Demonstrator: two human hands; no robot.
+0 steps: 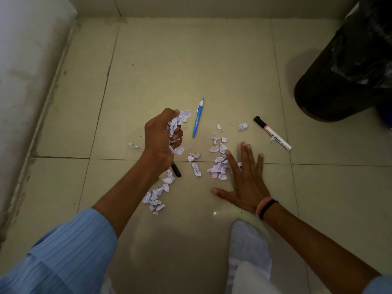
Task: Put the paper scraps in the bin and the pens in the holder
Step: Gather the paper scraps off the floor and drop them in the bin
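My left hand [162,135] is closed around a fistful of white paper scraps [178,122] above the tiled floor. My right hand [247,179] lies flat with fingers spread, its fingertips against a pile of scraps [218,166]. More scraps [157,196] lie under my left forearm and scattered around the middle. A blue pen [198,118] lies just right of my left fist. A white marker with a black cap [272,132] lies further right. A black pen [176,169] shows partly beneath my left wrist. No pen holder is in view.
A black bin [343,81] with a black liner stands at the upper right. A white wall or fixture [27,81] runs along the left side. My socked foot [248,247] rests on the floor below my right hand.
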